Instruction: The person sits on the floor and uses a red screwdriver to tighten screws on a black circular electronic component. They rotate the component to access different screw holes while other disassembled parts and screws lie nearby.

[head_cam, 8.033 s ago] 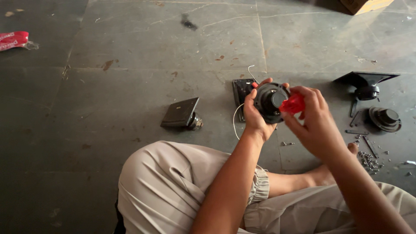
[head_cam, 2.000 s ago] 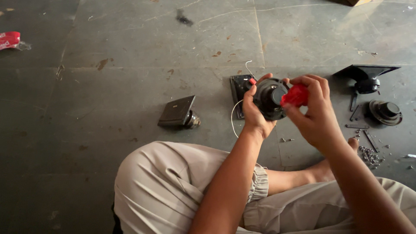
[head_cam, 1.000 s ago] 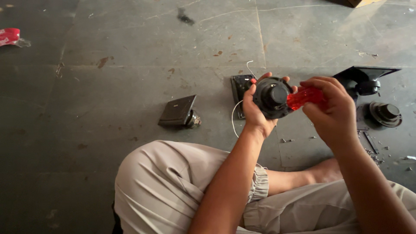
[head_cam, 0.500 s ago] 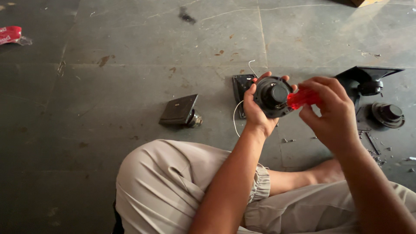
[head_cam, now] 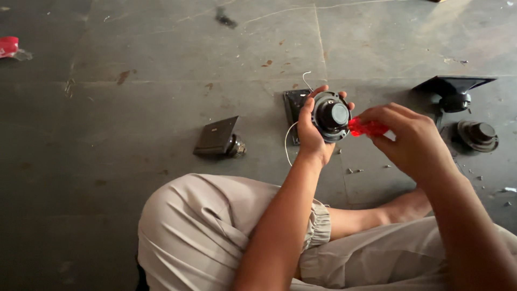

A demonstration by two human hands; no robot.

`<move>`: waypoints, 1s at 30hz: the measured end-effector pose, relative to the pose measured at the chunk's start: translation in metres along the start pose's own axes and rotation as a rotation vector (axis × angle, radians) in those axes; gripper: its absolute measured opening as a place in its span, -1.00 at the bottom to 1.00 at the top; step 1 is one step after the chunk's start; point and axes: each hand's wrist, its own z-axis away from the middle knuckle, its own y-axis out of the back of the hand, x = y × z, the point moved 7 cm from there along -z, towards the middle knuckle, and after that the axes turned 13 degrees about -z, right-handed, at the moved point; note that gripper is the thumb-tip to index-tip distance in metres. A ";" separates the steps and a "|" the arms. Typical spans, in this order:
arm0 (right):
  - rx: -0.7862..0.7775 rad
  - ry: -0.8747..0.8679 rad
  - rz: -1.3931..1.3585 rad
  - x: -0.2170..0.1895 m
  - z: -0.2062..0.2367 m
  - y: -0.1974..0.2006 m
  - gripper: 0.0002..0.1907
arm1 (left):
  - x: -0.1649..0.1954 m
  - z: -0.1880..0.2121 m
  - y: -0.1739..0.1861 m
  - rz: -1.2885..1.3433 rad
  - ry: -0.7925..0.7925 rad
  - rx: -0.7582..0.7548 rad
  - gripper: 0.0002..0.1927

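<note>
My left hand [head_cam: 311,131] grips a round black speaker driver [head_cam: 330,116] by its rim, its magnet side turned up toward me. My right hand [head_cam: 412,140] holds a screwdriver with a red translucent handle [head_cam: 367,127], its tip end pointing at the driver's right edge. Both hands are raised above the grey floor, over my crossed legs in beige trousers.
On the floor lie a black square-fronted speaker [head_cam: 218,139] to the left, a black square frame [head_cam: 295,108] with a white wire behind my left hand, a black horn speaker [head_cam: 453,91], a round black driver [head_cam: 478,134], loose screws [head_cam: 354,171] and a red object [head_cam: 8,46] far left.
My right hand has drawn the red screwdriver from over the driver's face out to its right side. The left hand keeps the driver in the same place.
</note>
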 end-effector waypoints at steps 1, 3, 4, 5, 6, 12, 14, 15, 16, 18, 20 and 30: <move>-0.002 0.031 0.048 -0.003 0.001 -0.001 -0.62 | 0.000 0.001 0.000 -0.009 0.004 -0.003 -0.55; -0.009 0.094 0.145 -0.009 0.003 -0.006 -0.68 | -0.001 0.001 0.000 -0.015 0.007 -0.011 -0.55; -0.037 0.072 0.202 -0.008 0.004 -0.008 -0.71 | -0.002 0.002 -0.001 -0.011 0.007 -0.016 -0.55; -0.064 0.050 0.259 -0.006 0.005 -0.010 -0.73 | -0.003 0.002 -0.001 -0.006 0.007 -0.020 -0.55; -0.092 0.027 0.315 -0.004 0.006 -0.012 -0.74 | -0.003 0.002 -0.001 -0.020 -0.001 -0.019 -0.55; -0.102 -0.072 0.072 0.003 0.002 -0.018 -0.48 | -0.001 0.002 0.002 -0.023 0.000 0.018 -0.54; -0.068 -0.171 0.108 0.009 0.002 -0.016 -0.67 | 0.002 0.001 0.000 -0.018 -0.013 0.007 -0.55; -0.048 -0.221 0.126 0.012 0.002 -0.014 -0.77 | 0.002 0.000 -0.001 -0.013 0.002 0.010 -0.54; -0.055 -0.109 0.145 0.004 0.000 -0.014 -0.78 | 0.001 0.000 -0.002 -0.006 0.020 0.014 -0.54; -0.072 0.116 0.184 -0.011 0.000 -0.013 -0.77 | 0.000 0.001 -0.003 0.006 0.038 0.016 -0.54; -0.088 0.073 0.163 -0.008 -0.002 -0.013 -0.68 | 0.002 0.001 -0.003 0.005 0.033 0.010 -0.55; -0.159 -0.244 0.296 0.011 0.003 -0.016 -0.46 | -0.001 0.000 -0.002 0.014 0.009 -0.021 -0.53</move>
